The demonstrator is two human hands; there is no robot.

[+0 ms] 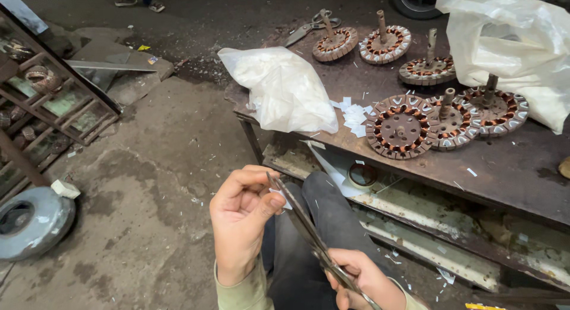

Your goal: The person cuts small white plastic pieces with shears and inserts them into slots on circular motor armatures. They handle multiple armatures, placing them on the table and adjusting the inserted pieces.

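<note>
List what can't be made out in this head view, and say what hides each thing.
- Right hand: cut off by the bottom edge, so its grip on the scissors is unclear.
- White slip at the left hand: too small, mostly hidden by the fingers and blade.
- Contents of the white bag: hidden by its cloudy plastic.
- Person at top left: only the shoes show; the top edge cuts the rest.

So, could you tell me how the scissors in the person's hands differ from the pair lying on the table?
The held scissors are gripped by the right hand, blades up at a small white piece pinched by the left hand; the table scissors lie flat, untouched, at the far edge. The held pair is near and looks large; the other looks small. Both are dark metal.
</note>
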